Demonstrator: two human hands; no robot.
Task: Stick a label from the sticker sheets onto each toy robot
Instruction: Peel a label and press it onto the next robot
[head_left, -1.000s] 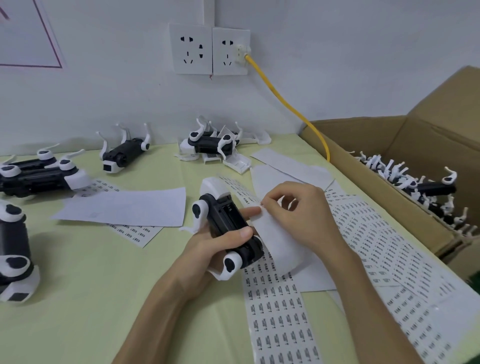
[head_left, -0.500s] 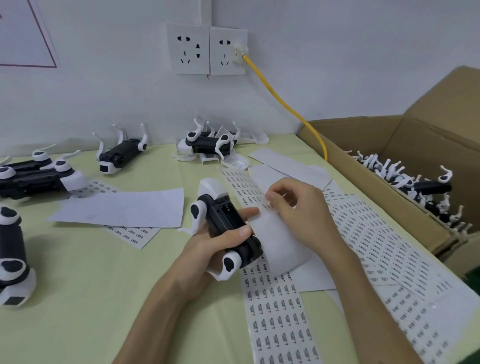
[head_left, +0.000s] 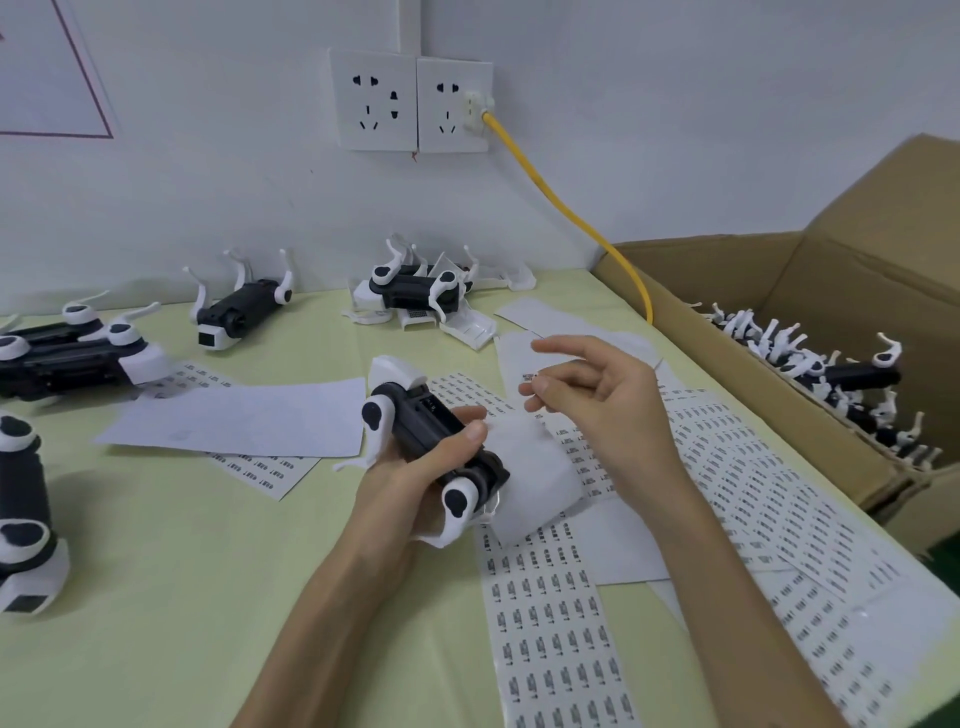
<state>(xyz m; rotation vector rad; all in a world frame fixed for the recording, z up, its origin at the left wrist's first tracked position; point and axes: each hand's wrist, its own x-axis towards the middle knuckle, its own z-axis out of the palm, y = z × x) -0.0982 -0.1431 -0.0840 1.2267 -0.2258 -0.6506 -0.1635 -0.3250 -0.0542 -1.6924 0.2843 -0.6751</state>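
Observation:
My left hand (head_left: 410, 483) grips a black-and-white toy robot (head_left: 431, 431) belly up above the table, with a curled white backing sheet (head_left: 535, 467) caught against the robot under the fingertips. My right hand (head_left: 608, 395) hovers just right of the robot and pinches a small printed label (head_left: 528, 376) between thumb and forefinger, the other fingers spread. Long sticker sheets (head_left: 550, 623) full of small labels lie on the green table below and to the right of both hands.
More toy robots lie on their backs at the far wall (head_left: 239, 312) (head_left: 415, 291) and along the left edge (head_left: 67, 353) (head_left: 21, 509). An open cardboard box (head_left: 727, 374) at the right holds several robots. A blank white sheet (head_left: 244, 415) lies left of centre. A yellow cable (head_left: 571, 218) hangs from the wall socket.
My right hand has lifted off the backing sheet and risen up and to the right with a label pinched in its fingers. The left hand and the robot have barely moved.

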